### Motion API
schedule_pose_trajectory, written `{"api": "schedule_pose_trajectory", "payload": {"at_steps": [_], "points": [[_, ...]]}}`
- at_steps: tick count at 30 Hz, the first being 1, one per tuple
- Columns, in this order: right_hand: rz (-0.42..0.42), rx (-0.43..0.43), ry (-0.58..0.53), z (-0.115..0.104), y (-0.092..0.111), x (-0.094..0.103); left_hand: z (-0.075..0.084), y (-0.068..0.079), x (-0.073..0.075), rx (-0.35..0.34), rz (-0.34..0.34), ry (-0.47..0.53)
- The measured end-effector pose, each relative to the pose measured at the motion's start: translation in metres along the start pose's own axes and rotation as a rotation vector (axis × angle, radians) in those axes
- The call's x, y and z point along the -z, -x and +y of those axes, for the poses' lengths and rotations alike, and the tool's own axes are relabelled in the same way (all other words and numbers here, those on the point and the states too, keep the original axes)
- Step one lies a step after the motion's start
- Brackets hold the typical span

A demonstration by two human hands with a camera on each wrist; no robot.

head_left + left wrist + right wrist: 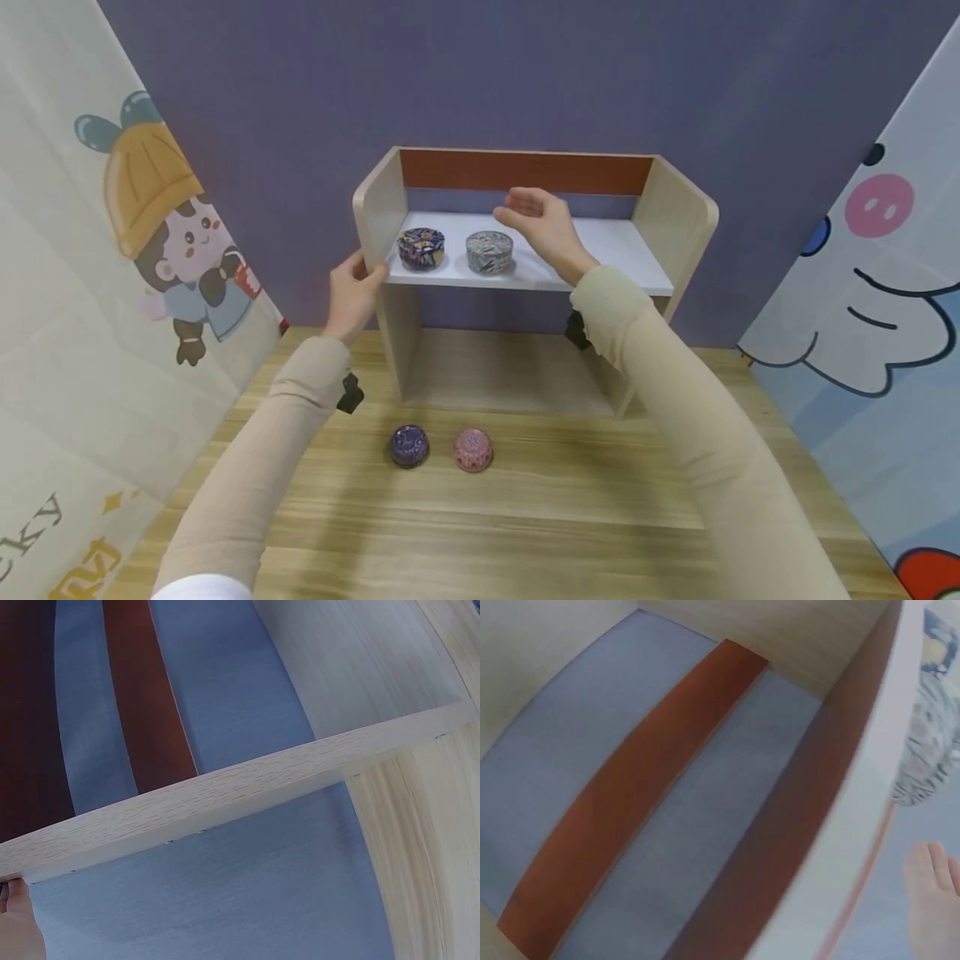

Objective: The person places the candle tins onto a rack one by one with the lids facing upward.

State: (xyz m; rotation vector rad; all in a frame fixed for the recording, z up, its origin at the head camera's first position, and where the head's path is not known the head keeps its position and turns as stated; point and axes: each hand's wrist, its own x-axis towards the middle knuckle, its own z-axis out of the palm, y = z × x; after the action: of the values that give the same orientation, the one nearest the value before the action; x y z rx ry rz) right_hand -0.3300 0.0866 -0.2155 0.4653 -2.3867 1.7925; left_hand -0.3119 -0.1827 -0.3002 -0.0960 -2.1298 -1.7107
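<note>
A small two-level wooden shelf point(693, 225) stands against the back. My left hand point(351, 296) grips the front edge of its left side panel, thumb at the white board's corner. In the left wrist view only a bit of that hand point(19, 930) shows, touching the panel edge. On the white upper board sit a dark floral round tin point(422, 249) and a grey leaf-patterned round tin point(490, 252). Over the board, to the right of the grey tin, my right hand point(551, 233) hovers with loosely bent fingers, holding nothing. The right wrist view shows its fingers apart from the grey tin point(926, 750).
Two smaller round tins, one purple point(408, 446) and one pink point(473, 450), sit on the wood-grain table point(480, 533) before the shelf. A red-brown rail point(525, 171) crosses the shelf's upper back. Printed cloths hang at left point(52, 275) and right point(840, 333).
</note>
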Motion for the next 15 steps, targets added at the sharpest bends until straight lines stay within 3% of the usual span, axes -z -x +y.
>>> {"api": "schedule_pose_trajectory", "payload": {"at_steps": [9, 15], "points": [[0.042, 0.065, -0.059, -0.007, 0.017, 0.007, 0.002, 0.000, 0.000, -0.011, 0.008, -0.014], [-0.033, 0.137, -0.031, -0.004, 0.040, 0.008, 0.001, 0.000, -0.001, -0.004, 0.007, 0.000]]}}
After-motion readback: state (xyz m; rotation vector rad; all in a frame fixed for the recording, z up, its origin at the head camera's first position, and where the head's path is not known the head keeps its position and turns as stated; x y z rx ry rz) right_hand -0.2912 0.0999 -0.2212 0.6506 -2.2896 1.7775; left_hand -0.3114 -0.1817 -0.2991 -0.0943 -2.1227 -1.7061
